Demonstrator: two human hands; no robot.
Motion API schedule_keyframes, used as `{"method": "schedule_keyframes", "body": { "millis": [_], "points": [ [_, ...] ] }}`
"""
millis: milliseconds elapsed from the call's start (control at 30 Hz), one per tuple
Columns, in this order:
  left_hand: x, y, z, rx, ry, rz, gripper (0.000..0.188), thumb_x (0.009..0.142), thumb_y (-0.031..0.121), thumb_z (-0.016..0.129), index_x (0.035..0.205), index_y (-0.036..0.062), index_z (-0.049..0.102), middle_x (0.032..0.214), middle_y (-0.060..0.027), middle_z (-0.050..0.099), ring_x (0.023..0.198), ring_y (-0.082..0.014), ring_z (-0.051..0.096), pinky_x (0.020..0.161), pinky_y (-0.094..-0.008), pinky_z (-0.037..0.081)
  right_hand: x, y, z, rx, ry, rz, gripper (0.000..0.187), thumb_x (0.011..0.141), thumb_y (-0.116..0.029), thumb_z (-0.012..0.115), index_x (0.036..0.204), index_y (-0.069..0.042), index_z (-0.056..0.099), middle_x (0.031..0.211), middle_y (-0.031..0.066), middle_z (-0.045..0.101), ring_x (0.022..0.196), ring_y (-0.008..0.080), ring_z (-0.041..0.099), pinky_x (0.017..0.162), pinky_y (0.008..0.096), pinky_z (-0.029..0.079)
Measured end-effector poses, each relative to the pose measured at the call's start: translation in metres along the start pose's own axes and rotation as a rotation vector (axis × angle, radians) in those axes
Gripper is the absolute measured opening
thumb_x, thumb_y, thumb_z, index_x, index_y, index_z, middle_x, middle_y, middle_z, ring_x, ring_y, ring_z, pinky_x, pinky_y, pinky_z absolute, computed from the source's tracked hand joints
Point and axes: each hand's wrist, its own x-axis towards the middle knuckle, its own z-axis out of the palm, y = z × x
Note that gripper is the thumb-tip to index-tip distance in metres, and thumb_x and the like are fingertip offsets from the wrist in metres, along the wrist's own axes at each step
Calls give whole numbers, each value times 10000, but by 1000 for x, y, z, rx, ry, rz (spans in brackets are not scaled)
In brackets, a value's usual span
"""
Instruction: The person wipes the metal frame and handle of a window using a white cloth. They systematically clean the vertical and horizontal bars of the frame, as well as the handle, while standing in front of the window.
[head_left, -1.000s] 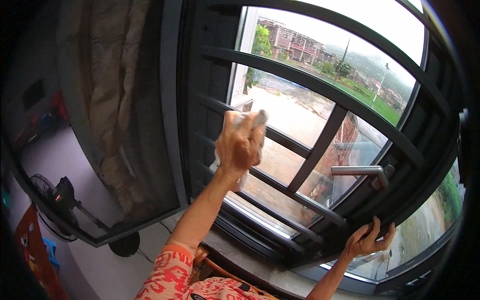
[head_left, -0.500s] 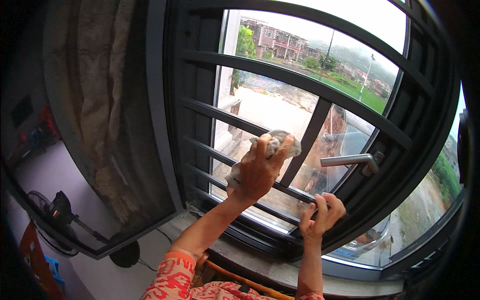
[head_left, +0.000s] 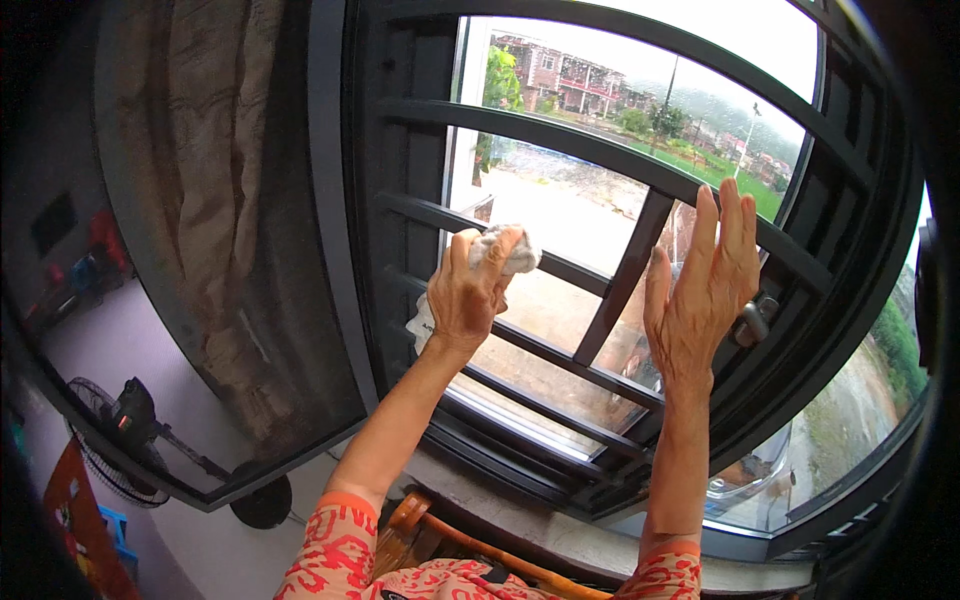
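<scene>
A dark-framed window (head_left: 560, 205) stands above a grey sill (head_left: 480, 480), with a brown curtain (head_left: 205, 200) and a black fan (head_left: 135, 405) to the window's left. Beyond the window, whose upper glass carries water drops, a brick building (head_left: 560, 75) and pale ground are visible. Dark bars (head_left: 625, 275) cross the near side of the window. The cloth (head_left: 518, 252), greyish white and bunched, is at the window's left half, in front of the bars. The left hand (head_left: 466, 297) is clamped on it, fingers bent round the bundle, a loose end showing beside the wrist; whether cloth meets bar cannot be told. The right hand (head_left: 705, 290) is raised at the window's right half, fingers straight, thumb well apart from them. It partly covers the window's metal handle (head_left: 762, 316); contact cannot be determined. A wooden chair (head_left: 405, 520) stands below the window.
</scene>
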Motion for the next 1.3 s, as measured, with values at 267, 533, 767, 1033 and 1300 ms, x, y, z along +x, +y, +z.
{"method": "schedule_keyframes", "body": {
  "millis": [267, 533, 767, 1033, 1300],
  "points": [
    [-8, 29, 13, -71, -2, 208, 584, 767, 181, 767, 1310, 263, 567, 1034, -105, 486, 801, -227, 602, 578, -334, 556, 1, 2, 30, -43, -52, 26, 647, 816, -138, 628, 1419, -52, 408, 1493, 122, 356, 1423, 273, 256, 1138, 446, 180],
    [-3, 17, 8, -80, 18, 199, 539, 774, 205, 757, 1285, 272, 601, 980, -75, 464, 823, -232, 586, 623, -340, 553, 7, -6, 31, -27, -4, 78, 646, 791, -119, 644, 1406, -73, 450, 1443, 98, 401, 1389, 277, 298, 1111, 438, 212],
    [7, -25, 2, -72, 35, 130, 503, 770, 254, 762, 1238, 246, 579, 1006, -76, 494, 839, -243, 610, 616, -335, 554, 5, -4, 35, -62, 13, 68, 687, 789, -116, 646, 1434, -108, 411, 1449, 82, 383, 1392, 262, 293, 1120, 430, 202],
    [25, -98, -25, 68, -34, -72, 374, 900, 186, 491, 1258, 118, 573, 1084, -165, 493, 870, -341, 619, 701, -453, 553, 5, -5, 39, -80, 15, 86, 708, 792, -110, 627, 1455, -116, 377, 1467, 73, 351, 1404, 263, 269, 1131, 439, 177],
    [42, -98, -6, 82, 298, -295, 244, 922, 79, 541, 1160, 53, 497, 1120, -157, 506, 966, -366, 621, 755, -449, 540, 5, -5, 40, -91, 19, 69, 722, 785, -111, 632, 1458, -124, 371, 1478, 84, 333, 1414, 254, 243, 1138, 451, 159]
  ]
}}
